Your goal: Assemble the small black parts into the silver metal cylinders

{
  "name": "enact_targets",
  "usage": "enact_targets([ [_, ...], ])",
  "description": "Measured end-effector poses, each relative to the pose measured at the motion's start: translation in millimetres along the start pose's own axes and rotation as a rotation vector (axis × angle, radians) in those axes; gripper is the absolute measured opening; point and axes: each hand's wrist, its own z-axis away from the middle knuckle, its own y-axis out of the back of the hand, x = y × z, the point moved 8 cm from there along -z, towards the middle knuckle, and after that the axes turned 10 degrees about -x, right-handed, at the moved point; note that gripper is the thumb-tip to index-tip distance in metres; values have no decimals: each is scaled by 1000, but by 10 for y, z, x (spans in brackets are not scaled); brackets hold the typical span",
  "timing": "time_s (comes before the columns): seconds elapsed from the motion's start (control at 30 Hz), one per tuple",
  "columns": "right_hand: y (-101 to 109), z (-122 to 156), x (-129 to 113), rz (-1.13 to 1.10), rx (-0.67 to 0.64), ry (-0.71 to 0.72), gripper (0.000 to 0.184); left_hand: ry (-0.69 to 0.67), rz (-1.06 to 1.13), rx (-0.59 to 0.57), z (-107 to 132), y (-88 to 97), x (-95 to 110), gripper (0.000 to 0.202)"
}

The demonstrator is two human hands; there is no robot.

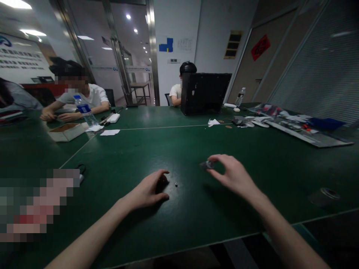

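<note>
On the green tabletop [157,145], my left hand [150,190] rests with thumb and fingers apart and nothing between them. Just right of its fingertips lies a tiny metallic piece [176,184], too small to name. Raised above the table, my right hand [231,172] pinches a small grey object [209,164] between thumb and index finger. That object looks rounded, with a darker pointed end toward the left; its exact kind is blurred.
A grey cylinder [324,197] lies near the front right edge. Farther back are an open box [67,132], a water bottle [85,110], a black case [206,93] and a cluttered board [308,134]. Other people sit across the table.
</note>
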Motion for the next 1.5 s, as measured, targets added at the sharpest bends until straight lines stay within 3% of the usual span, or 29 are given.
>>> enact_targets([
  [0.17, 683, 636, 1744, 406, 10, -502, 29, 13, -1, -2, 2, 2, 11, 67],
  [0.23, 736, 858, 2284, 481, -63, -546, 22, 22, -1, -2, -1, 0, 8, 68],
  [0.3, 736, 1022, 2639, 520, -70, -539, 18, 28, -4, -4, -5, -3, 3, 69],
  [0.4, 632, 1125, 2864, 489, -100, -482, 12, 24, -9, -7, -7, -8, 0, 68],
  [0.53, 604, 1126, 2936, 499, -101, -495, 9, 8, -8, -8, -6, -17, -2, 67],
  [0.77, 593, 1163, 3154, 582, -159, -510, 23, 7, -19, -11, -8, -22, -23, 67],
  [0.83, 604, 1144, 3055, 615, -156, -518, 24, 9, -16, -9, -5, -19, -29, 67],
  [0.93, 618, 950, 2517, 699, -97, -455, 31, 14, -8, -16, 2, -17, -33, 67],
  [1.03, 471, 591, 1629, 643, -81, -310, 43, 11, -18, -15, 12, -10, -26, 66],
  [1.1, 279, 338, 969, 471, -101, -185, 45, 9, -29, -15, 16, -8, -24, 66],
  [1.2, -129, 38, 38, 197, -231, 48, 37, 7, -43, -18, 15, -10, -20, 64],
  [1.27, -423, -92, -426, 104, -360, 168, 33, -5, -50, -11, 10, -6, -8, 62],
  [1.37, -786, -242, -815, 89, -498, 268, 31, -37, -66, -1, 2, 0, 19, 59],
  [1.5, -1029, -411, -904, 80, -497, 270, 24, -50, -81, 7, 3, 4, 33, 57],
])
